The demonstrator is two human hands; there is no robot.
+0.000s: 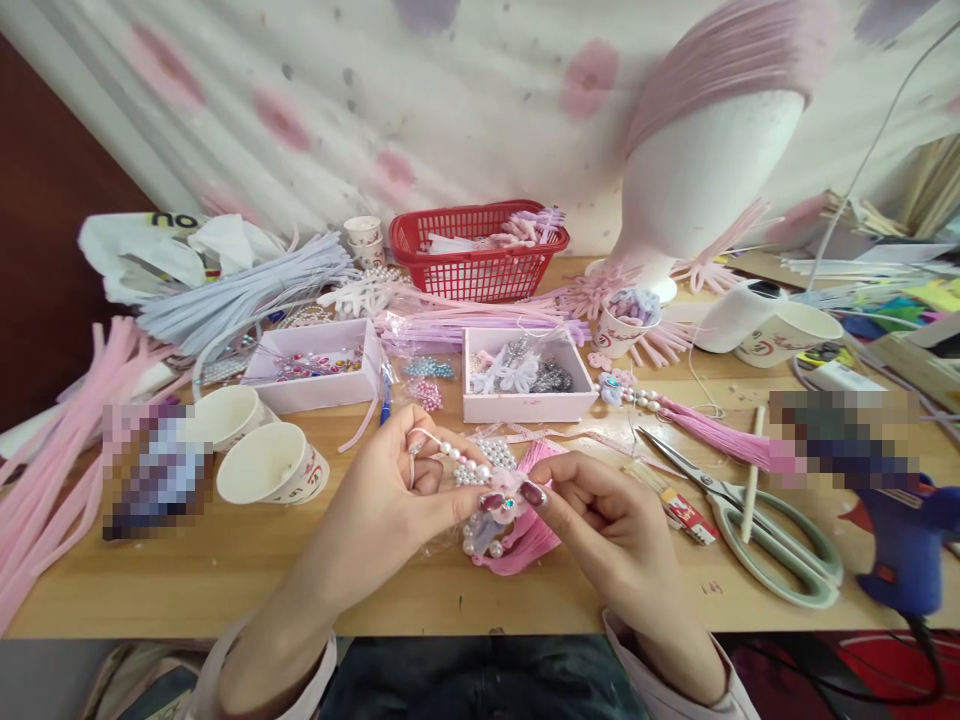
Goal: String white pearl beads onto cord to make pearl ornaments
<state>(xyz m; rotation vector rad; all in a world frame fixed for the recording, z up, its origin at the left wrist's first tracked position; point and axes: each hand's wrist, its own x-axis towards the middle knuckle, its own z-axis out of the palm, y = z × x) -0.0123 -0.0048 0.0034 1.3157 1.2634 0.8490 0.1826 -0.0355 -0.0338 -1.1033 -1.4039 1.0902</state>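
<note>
My left hand pinches a pale pink fabric flower with a blue gem at its centre. From the other side, the thumb and fingers of my right hand close on the same flower. A string of white pearl beads runs from the flower up to my left forefinger. Beneath both hands hang a pink tassel and a few larger pearls, partly hidden by the flower. Behind them lies a small heap of loose pearls, partly covered by my fingers.
Scissors and a glue gun lie to the right, near a finished-looking tassel ornament. Open boxes of gems and flowers stand behind my hands. Paper cups are at left; a red basket sits at the back.
</note>
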